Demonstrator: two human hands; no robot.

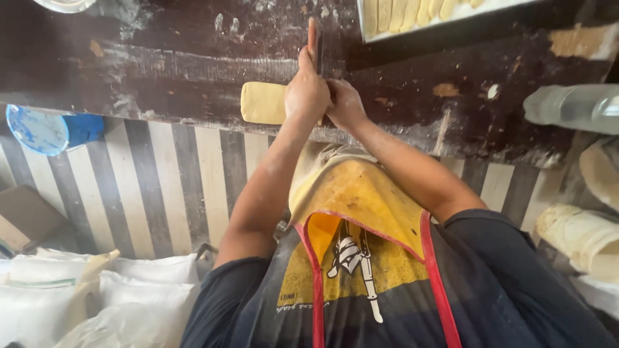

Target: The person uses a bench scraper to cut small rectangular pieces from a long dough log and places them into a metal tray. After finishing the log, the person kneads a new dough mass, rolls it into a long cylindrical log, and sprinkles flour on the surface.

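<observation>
A pale yellow block of dough (262, 102) lies near the front edge of a dark, floury wooden table (161, 71). My left hand (305, 90) rests on the block's right end, its forefinger stretched forward along a thin dark blade (320, 48) seen edge-on. My right hand (345, 103) is curled and pressed against the left hand from the right. What it holds is hidden. The part of the dough under my hands is covered.
A metal tray (387, 33) of pale dough strips stands at the back. A clear plastic bottle (574, 106) lies at the right. A blue bucket (48, 129) stands below the table, left. White sacks (97, 290) lie at bottom left, pale rolls (580, 238) at the right.
</observation>
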